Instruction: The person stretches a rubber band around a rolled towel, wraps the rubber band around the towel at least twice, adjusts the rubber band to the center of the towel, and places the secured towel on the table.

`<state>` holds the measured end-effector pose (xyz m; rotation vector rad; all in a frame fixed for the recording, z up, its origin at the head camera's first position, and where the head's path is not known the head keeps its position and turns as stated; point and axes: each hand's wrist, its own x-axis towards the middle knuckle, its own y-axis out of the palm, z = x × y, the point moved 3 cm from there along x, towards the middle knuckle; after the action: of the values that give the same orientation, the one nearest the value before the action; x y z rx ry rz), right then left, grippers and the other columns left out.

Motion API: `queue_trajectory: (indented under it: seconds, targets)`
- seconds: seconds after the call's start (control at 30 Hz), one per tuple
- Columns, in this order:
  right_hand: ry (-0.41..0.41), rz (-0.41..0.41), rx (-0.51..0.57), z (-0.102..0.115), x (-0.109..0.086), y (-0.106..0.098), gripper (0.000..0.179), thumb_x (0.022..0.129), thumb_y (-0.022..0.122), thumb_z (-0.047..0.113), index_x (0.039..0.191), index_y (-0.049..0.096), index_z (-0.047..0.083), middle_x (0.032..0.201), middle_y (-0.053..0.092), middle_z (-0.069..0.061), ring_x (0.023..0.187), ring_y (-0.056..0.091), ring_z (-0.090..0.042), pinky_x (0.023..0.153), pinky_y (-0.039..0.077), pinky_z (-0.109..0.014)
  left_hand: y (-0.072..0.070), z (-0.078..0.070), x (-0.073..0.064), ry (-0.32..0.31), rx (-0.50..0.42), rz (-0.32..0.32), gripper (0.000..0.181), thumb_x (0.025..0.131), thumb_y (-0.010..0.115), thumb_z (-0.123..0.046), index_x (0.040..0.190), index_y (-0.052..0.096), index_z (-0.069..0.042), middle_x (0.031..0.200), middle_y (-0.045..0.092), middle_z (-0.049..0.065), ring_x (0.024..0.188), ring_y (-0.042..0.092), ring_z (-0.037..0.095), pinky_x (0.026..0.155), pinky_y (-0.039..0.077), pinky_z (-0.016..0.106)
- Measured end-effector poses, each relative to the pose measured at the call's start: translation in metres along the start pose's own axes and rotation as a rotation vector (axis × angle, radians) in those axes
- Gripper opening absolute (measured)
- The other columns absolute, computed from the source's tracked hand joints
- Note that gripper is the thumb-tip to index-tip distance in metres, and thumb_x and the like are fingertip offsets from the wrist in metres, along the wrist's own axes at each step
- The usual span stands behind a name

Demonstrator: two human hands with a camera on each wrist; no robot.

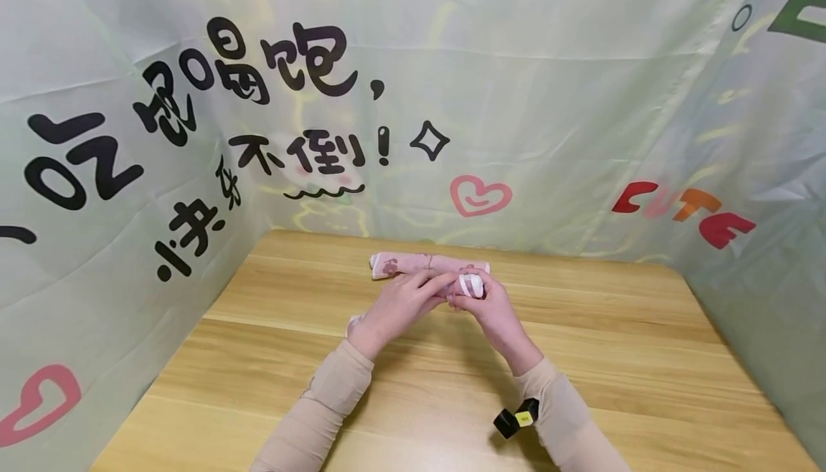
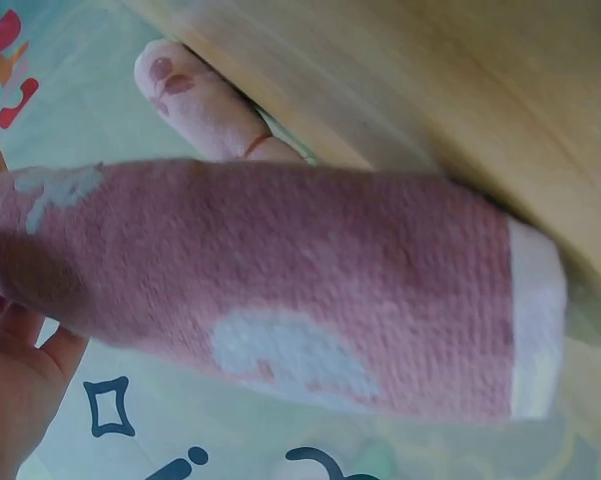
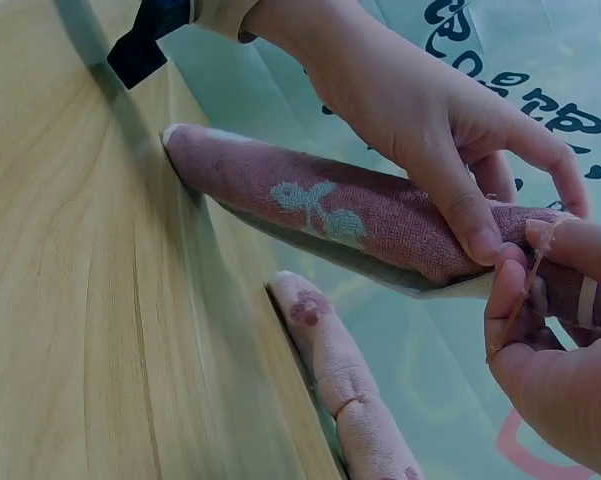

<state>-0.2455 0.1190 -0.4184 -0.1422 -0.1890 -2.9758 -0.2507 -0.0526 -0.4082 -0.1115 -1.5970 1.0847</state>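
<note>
A dusky-pink rolled towel (image 3: 310,195) with pale blue motifs and a white edge is held up between both hands. My left hand (image 1: 403,303) grips the roll near its middle, thumb on the near side and fingers behind. At the other end, my right hand (image 1: 500,314) pinches a thin brownish rubber band (image 3: 530,275), stretched between thumb and forefinger right beside the roll. Up close in the left wrist view, the towel's white-edged end (image 2: 535,320) fills the middle. Part of the roll is hidden behind the fingers.
A second rolled towel (image 1: 406,264), pale pink with darker prints, lies across the back of the wooden table (image 1: 581,357), a band round its middle. Printed cloth walls (image 1: 548,113) enclose the sides and back. A black wrist camera (image 1: 506,423) hangs by the right sleeve.
</note>
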Motion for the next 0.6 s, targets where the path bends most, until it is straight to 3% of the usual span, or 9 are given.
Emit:
queue_trajectory:
  seconds: [0.2,0.4,0.6]
  targets:
    - [-0.006,-0.007,-0.019,-0.0012,0.0002,0.0037,0.040,0.079,0.066,-0.013,0.115,0.051,-0.003,0.100,0.053,-0.002,0.086,0.057,-0.011,0.071,0.056,-0.023,-0.0003,0.0002,0.0005,0.011,0.003,-0.009,0.035,0.093,0.065,-0.024,0.128,0.062,-0.022,0.112,0.068,-0.001,0.097,0.067,0.012,0.082,0.055,0.026]
    - [-0.011,0.002,-0.013,-0.0052,-0.0007,0.0056,0.040,0.080,0.064,-0.014,0.115,0.051,0.000,0.089,0.059,0.002,0.080,0.060,-0.009,0.067,0.054,-0.021,-0.0027,-0.0015,0.0008,0.024,0.036,-0.010,0.029,0.093,0.065,-0.023,0.123,0.064,-0.024,0.108,0.067,-0.001,0.088,0.065,0.011,0.076,0.054,0.026]
    - [-0.036,0.008,-0.007,-0.0088,0.0008,0.0083,0.039,0.080,0.062,-0.014,0.115,0.051,-0.001,0.093,0.058,0.003,0.082,0.059,-0.009,0.067,0.054,-0.022,-0.0017,0.0019,0.0003,0.030,0.015,-0.028,0.028,0.094,0.064,-0.016,0.121,0.063,-0.021,0.111,0.066,0.002,0.091,0.067,0.014,0.080,0.055,0.027]
